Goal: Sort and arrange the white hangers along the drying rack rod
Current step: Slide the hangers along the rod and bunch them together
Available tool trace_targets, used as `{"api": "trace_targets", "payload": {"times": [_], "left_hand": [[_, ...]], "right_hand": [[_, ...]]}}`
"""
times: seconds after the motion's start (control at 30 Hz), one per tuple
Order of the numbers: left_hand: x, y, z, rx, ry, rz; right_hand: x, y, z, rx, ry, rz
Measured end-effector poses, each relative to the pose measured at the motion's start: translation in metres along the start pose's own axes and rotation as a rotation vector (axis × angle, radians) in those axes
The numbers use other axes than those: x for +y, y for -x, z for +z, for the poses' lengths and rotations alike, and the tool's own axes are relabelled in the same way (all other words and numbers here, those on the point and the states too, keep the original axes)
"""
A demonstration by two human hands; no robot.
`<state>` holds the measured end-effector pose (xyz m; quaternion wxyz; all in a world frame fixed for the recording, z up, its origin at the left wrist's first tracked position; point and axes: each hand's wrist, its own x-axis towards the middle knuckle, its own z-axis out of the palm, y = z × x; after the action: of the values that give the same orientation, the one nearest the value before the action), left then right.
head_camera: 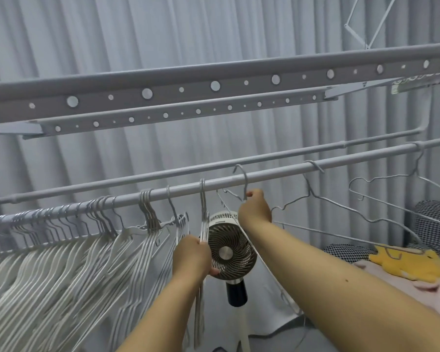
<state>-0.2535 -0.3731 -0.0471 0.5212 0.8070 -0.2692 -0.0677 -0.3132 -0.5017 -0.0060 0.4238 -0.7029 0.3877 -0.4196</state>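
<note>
A grey rod (pixel 277 171) of the drying rack crosses the view, rising to the right. Several white hangers (pixel 69 252) hang packed together on its left part. My left hand (pixel 193 255) grips a small bundle of hangers (pixel 202 224) whose hooks sit on the rod near the middle. My right hand (pixel 254 207) pinches the neck of one hanger (pixel 243 179), its hook lifted just above the rod. Two more hangers (pixel 313 196) (pixel 396 179) hang spread apart on the rod's right part.
A perforated grey rail (pixel 214 85) of the rack runs overhead, with a second thin rod (pixel 214 167) behind. A standing fan (pixel 229 250) is below my hands. Pale curtains fill the background. A bed with checkered pillows (pixel 434 224) and a yellow plush (pixel 412 262) lies at right.
</note>
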Motion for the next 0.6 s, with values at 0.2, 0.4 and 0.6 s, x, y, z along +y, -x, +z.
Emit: {"api": "trace_targets", "payload": {"times": [0.2,0.4,0.6], "left_hand": [[-0.002,-0.001,-0.003,0.004,0.026,-0.007],[0.003,0.000,-0.003,-0.005,-0.055,0.000],[0.026,0.016,-0.006,0.203,-0.181,0.205]], "right_hand": [[-0.006,-0.001,0.024,-0.201,0.004,-0.044],[-0.001,0.010,0.027,-0.315,0.075,-0.040],[0.005,0.005,-0.041,0.084,0.455,-0.235]]}}
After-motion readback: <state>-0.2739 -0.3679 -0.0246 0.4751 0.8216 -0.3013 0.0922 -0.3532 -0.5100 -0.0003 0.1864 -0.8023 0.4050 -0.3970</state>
